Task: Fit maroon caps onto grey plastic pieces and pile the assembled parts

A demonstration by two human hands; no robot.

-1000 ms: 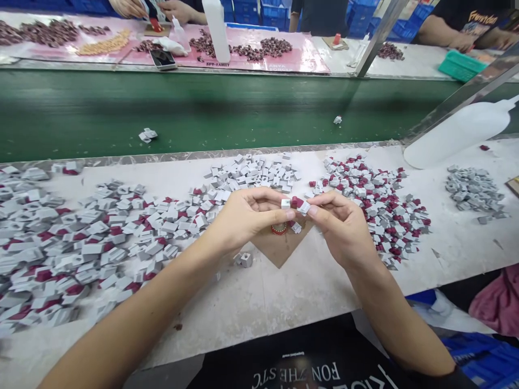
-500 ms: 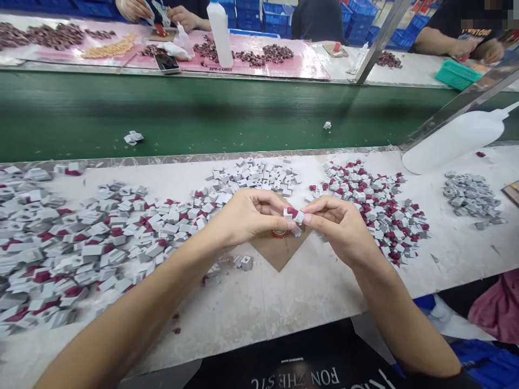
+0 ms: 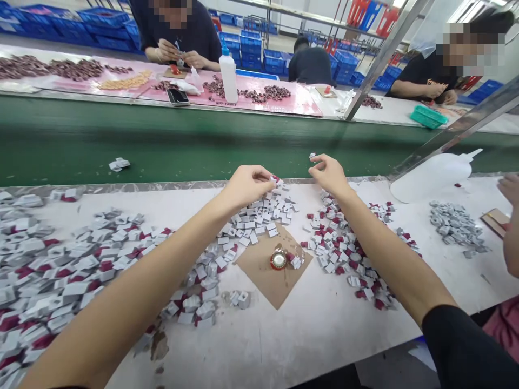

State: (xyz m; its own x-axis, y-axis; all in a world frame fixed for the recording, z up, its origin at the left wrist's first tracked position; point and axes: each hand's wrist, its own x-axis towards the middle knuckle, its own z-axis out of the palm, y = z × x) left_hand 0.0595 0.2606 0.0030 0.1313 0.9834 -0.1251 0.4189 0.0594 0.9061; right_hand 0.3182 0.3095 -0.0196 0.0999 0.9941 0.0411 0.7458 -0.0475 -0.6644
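Observation:
My left hand [image 3: 250,186] pinches a small grey-and-maroon plastic piece [image 3: 275,179] over the far end of a heap of light grey pieces [image 3: 247,221]. Over the near edge of the green belt, my right hand [image 3: 329,174] is open, thumb and index finger apart. A small whitish piece [image 3: 312,155] shows right by its index fingertip; whether they touch I cannot tell. Below, on a brown cardboard square [image 3: 259,270], sit a red-rimmed metal cap [image 3: 278,259] and another grey-and-maroon piece [image 3: 295,261].
Grey-and-maroon pieces spread across the left [image 3: 73,270] and right of the cardboard [image 3: 336,237]. A white squeeze bottle [image 3: 432,175] lies by the metal post at right, near a grey heap [image 3: 456,221]. Across the green belt [image 3: 182,146] people work; another person's hand [image 3: 510,189] is at far right.
My hands have parted from over the cardboard. The left went forward with a piece; the right reached forward to the belt. The view tilted up, and the cap and cardboard are now uncovered.

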